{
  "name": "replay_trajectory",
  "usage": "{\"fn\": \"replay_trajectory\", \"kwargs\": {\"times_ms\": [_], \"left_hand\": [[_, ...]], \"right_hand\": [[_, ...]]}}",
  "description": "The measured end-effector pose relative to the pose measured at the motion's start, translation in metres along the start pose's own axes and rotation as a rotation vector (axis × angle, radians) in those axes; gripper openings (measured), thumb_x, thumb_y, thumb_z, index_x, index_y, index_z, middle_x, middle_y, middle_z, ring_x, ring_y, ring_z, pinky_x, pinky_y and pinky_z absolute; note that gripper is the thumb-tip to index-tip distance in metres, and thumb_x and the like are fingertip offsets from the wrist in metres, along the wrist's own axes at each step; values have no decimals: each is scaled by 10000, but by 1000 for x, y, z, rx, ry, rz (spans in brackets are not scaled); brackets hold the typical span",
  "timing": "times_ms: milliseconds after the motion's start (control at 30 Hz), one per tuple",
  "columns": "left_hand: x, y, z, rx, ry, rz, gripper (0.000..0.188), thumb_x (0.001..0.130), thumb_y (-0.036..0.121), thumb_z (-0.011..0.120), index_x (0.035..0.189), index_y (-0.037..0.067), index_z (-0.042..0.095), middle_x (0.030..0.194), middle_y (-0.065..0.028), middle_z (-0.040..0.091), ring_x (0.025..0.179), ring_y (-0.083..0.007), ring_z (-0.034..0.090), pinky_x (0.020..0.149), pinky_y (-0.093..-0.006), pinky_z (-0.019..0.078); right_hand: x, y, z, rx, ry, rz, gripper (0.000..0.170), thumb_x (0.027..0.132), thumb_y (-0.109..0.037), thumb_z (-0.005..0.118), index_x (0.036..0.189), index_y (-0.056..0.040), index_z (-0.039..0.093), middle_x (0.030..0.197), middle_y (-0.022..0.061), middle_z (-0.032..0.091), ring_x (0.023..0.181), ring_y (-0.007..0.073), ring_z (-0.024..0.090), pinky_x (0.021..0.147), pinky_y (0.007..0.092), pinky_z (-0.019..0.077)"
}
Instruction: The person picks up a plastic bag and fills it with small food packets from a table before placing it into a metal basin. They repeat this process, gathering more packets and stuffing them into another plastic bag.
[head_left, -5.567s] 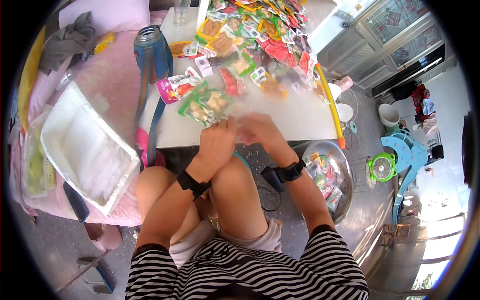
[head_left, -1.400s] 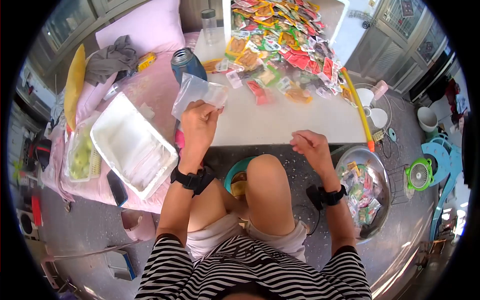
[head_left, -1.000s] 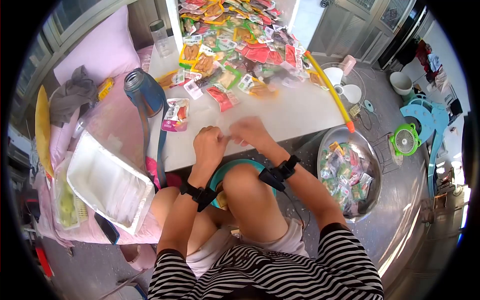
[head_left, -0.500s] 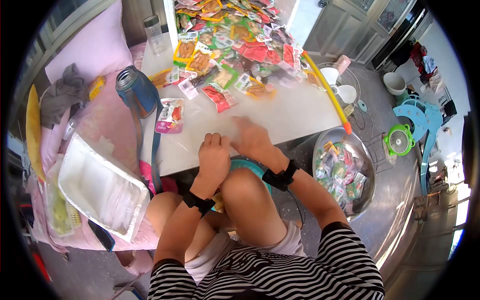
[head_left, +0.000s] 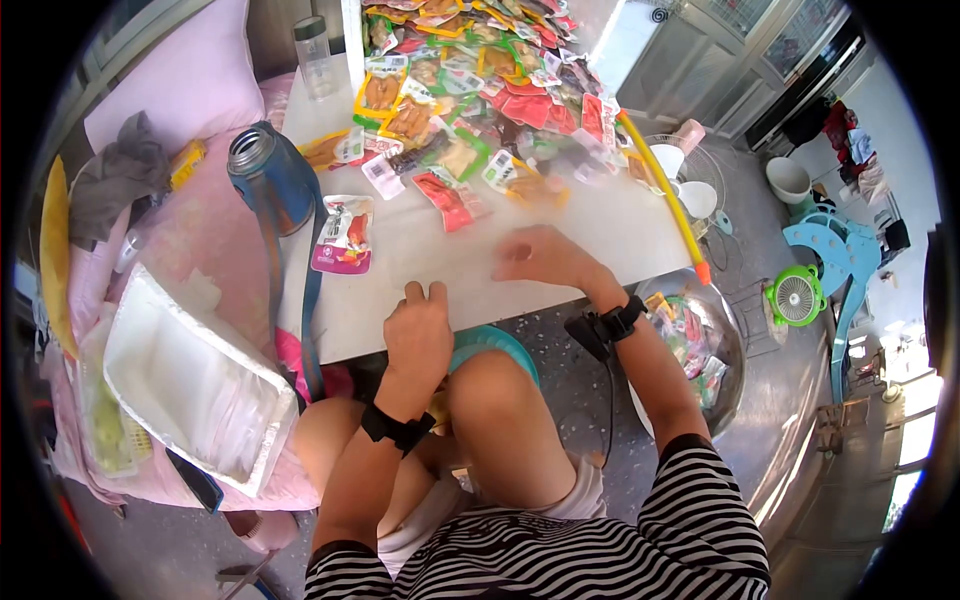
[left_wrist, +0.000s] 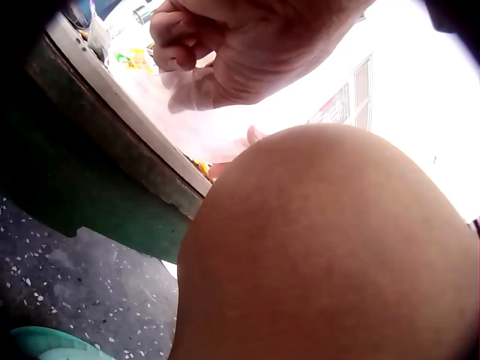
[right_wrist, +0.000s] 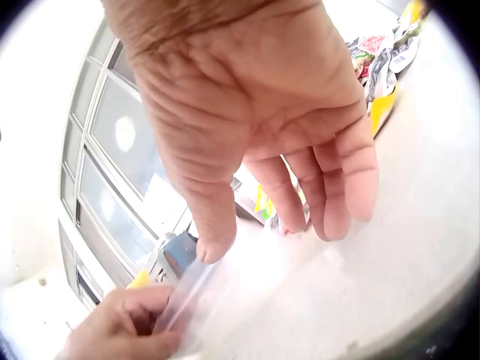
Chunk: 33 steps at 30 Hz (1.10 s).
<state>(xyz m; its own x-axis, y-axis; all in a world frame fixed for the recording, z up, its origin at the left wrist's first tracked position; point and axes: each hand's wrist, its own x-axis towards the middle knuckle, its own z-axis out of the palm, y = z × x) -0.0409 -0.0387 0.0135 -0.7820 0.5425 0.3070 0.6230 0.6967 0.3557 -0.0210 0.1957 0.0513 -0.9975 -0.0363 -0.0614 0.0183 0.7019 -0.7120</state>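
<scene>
My left hand is at the table's front edge, above my knee. It pinches a clear plastic bag, which the right wrist view shows spreading over the tabletop. To the right of it, my right hand hovers over the white table, fingers spread and loosely bent, nothing in its palm. In the right wrist view its thumb tip comes right up to the bag's edge. Beyond the hands lie a red snack packet and, to the left, a white and purple pouch.
A big heap of snack packets spills from a white box at the back. A yellow tube lies along the right edge. A metal basin with packets stands right; a foam box and a blue flask are left.
The green packets at the front of the table are gone. The left hand has brought the clear bag from beside the flask to the front edge; the right hand has drawn away rightward from it.
</scene>
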Motion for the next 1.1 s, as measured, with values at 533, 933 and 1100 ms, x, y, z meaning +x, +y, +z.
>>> {"fn": "replay_trajectory", "kwargs": {"times_ms": [533, 933, 1100], "left_hand": [[-4, 4, 14, -95, -93, 60, 102, 765, 53, 619, 814, 12, 540, 840, -190, 547, 653, -378, 603, 576, -453, 507], [-7, 6, 21, -234, -51, 65, 158, 745, 39, 645, 839, -7, 527, 839, -211, 543, 731, -408, 586, 634, -476, 496], [-6, 7, 22, -261, 4, 129, 132, 774, 68, 621, 827, -23, 541, 829, -217, 546, 694, -414, 594, 621, -478, 503]], "right_hand": [[66, 80, -11, -871, 441, -58, 224, 790, -202, 570, 984, -143, 667, 932, 64, 657, 851, 277, 619, 671, 374, 522], [-36, 24, -23, 228, 604, -55, 222, 924, -211, 534, 915, -21, 650, 663, 28, 585, 545, 86, 535, 469, 238, 448], [-92, 9, 0, 503, 372, 13, 221, 926, -216, 549, 922, -24, 659, 665, -30, 574, 545, 28, 502, 441, 180, 402]]}}
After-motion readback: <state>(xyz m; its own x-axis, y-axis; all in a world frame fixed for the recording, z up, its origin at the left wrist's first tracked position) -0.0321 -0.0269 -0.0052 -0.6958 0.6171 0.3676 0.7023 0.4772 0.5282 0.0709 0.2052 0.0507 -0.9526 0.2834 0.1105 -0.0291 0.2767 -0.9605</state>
